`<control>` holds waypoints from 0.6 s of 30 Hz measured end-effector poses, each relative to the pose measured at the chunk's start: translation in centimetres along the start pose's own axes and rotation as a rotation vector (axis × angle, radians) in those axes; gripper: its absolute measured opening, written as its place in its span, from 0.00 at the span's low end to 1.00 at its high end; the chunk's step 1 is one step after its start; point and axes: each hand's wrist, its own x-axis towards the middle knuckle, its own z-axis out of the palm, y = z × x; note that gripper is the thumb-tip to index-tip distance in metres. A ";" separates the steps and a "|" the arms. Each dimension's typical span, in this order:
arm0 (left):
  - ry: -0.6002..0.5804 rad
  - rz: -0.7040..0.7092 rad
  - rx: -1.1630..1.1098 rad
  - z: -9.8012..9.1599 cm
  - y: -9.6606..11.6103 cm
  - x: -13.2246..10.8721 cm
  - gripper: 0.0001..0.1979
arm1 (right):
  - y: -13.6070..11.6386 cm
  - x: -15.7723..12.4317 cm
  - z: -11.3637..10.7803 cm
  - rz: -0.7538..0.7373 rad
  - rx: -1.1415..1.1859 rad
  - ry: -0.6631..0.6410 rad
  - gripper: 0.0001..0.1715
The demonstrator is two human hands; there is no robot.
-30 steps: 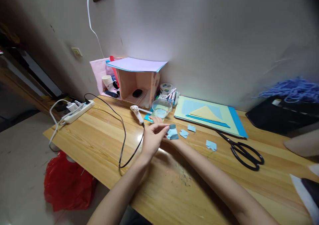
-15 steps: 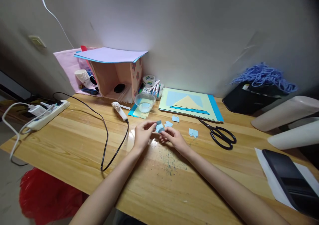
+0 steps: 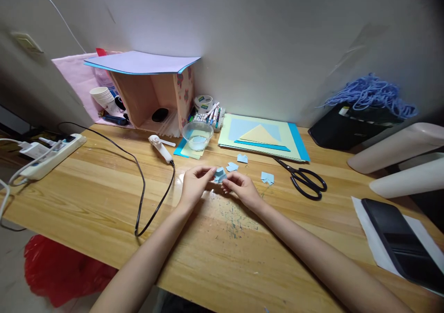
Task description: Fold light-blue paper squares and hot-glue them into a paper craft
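Note:
Between my hands, just above the wooden table (image 3: 208, 243), is a small piece of light blue paper (image 3: 219, 174) with folds in it. My left hand (image 3: 197, 183) pinches its left side between thumb and fingers. On the lower right side, my right hand (image 3: 242, 187) pinches the same piece. Just beyond my fingers lie small cut blue paper pieces: one notched piece (image 3: 232, 167), another behind it (image 3: 242, 158), and a third (image 3: 267, 178) to the right. Black-handled scissors (image 3: 301, 179) rest right of these, blades toward the back.
A white corded hot glue gun (image 3: 161, 150) lies left of my hands, its black cable looping forward. Behind are a clear plastic bowl (image 3: 197, 136), stacked paper sheets (image 3: 225, 135) and an open pink box (image 3: 185, 91). A black phone-like slab (image 3: 398, 243) lies right; a power strip (image 3: 52, 158) left.
The head view has shifted slightly, so the scene sits a bit higher and further left. Both hands keep their pinch; the paper's raised flaps look flatter and its angle has changed.

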 end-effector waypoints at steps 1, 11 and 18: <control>-0.001 -0.022 -0.009 0.0 0.0 0.0 0.15 | 0.0 0.0 0.0 -0.012 -0.013 -0.005 0.13; 0.003 -0.124 -0.077 -0.1 0.2 0.2 0.20 | 0.2 -0.1 -0.1 -0.053 -0.091 -0.018 0.14; -0.106 -0.161 -0.044 -0.3 0.0 0.2 0.20 | 0.0 -0.2 0.1 -0.071 -0.098 -0.021 0.13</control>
